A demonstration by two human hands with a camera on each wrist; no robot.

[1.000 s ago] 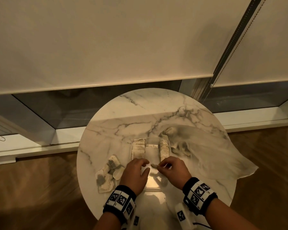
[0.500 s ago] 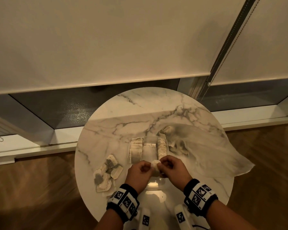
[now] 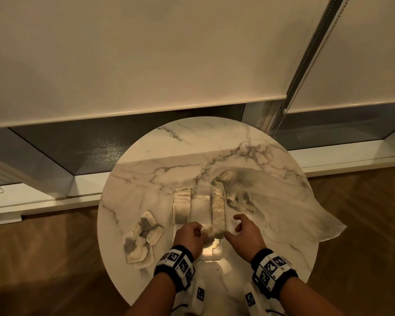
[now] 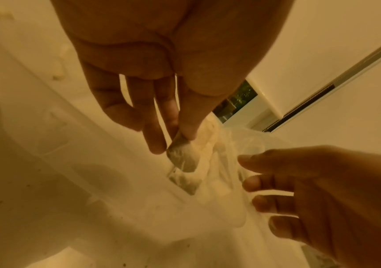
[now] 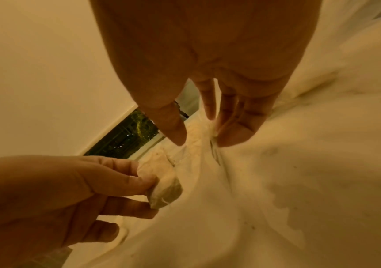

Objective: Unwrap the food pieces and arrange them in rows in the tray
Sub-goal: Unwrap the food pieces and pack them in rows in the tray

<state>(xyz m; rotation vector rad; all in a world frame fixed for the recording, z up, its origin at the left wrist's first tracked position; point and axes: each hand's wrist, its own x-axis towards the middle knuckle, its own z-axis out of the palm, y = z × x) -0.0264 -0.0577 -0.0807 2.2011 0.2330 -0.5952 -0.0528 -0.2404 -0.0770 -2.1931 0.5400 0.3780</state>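
Observation:
A clear plastic tray (image 3: 197, 256) sits mid-table with a row of pale food pieces (image 3: 181, 207) along its left side and a second row (image 3: 218, 212) along its right. My left hand (image 3: 201, 232) pinches one pale piece (image 3: 208, 232) between thumb and fingers at the near end of the right row; the pinch shows close up on the piece (image 4: 182, 157) in the left wrist view and on the piece (image 5: 165, 188) in the right wrist view. My right hand (image 3: 234, 224) hovers by the tray's right edge, fingers (image 5: 208, 101) spread and empty. Whether the held piece is still wrapped is unclear.
The round marble table (image 3: 192, 151) stands before a window with lowered blinds. A heap of empty wrappers (image 3: 141, 240) lies left of the tray. A crumpled translucent plastic bag (image 3: 278, 208) spreads over the table's right side, past its edge.
Both hands were pinching the piece together just before; now my right hand has let go and moved right, while my left hand carries the piece to the right row's near end.

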